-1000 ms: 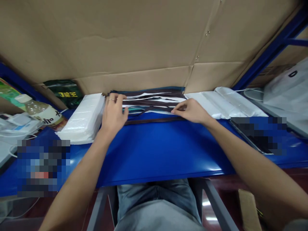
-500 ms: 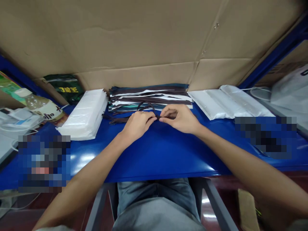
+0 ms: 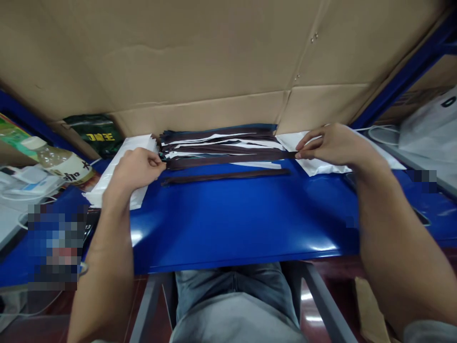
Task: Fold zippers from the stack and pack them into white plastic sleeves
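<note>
A long dark brown zipper (image 3: 228, 160) is stretched nearly straight from side to side between my hands, just above the table. My left hand (image 3: 137, 167) pinches its left end, beside the white plastic packets. At its right end, the fingertips of my right hand (image 3: 333, 145) are closed on it, over another white packet. Nearer to me, a second brown zipper (image 3: 228, 177) lies flat on the blue table. Behind the stretched one is a pile of brown, white and dark teal zippers (image 3: 221, 136), partly covered by it.
White plastic packets (image 3: 103, 183) are stacked at left, and a padded white packet (image 3: 316, 166) lies at right. A drink bottle (image 3: 60, 159) and a dark green bag (image 3: 94, 133) stand at far left. A cardboard sheet (image 3: 200, 57) closes off the back of the blue table (image 3: 232, 219).
My hands, close together at the middle before, have moved far apart to left and right. The brown zipper that was looped between them is now pulled out straight.
</note>
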A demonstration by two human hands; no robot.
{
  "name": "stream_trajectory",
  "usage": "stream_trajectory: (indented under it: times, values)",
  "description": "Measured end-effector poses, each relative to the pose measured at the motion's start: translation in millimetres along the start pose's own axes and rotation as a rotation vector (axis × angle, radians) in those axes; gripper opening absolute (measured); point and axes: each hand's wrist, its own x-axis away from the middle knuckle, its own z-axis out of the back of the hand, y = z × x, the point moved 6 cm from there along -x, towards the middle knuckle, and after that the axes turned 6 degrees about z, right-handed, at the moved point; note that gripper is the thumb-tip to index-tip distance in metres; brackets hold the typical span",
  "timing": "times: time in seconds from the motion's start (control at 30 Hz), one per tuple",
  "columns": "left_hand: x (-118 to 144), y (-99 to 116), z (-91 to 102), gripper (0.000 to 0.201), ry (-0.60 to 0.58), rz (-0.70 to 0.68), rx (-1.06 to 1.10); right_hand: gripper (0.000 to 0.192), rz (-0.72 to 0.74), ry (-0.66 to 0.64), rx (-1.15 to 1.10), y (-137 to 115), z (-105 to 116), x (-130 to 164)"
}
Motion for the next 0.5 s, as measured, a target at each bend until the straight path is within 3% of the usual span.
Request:
stream_trajectory:
  times: [0.1, 0.17, 0.33, 0.5]
  values:
    - [3.6, -4.8, -7.3, 0.018, -0.224, -0.011, 0.016, 0.027, -0.004, -0.076, 0.018, 8.7, 0.3, -0.5]
    - [5.9, -3.9, -12.6, 0.018, -0.304, 0.004, 0.024, 0.025, -0.015, -0.127, 0.048, 6.2, -3.4, 0.1]
    - [3.2, -7.8, -22.1, 0.019, -0.373, 0.049, 0.087, 0.025, -0.044, -0.224, 0.109, -5.8, -11.9, 1.2]
    - [1.1, -15.9, -23.4, 0.026, -0.364, 0.102, 0.05, 0.032, -0.078, -0.269, 0.112, -12.1, -19.4, 3.1]
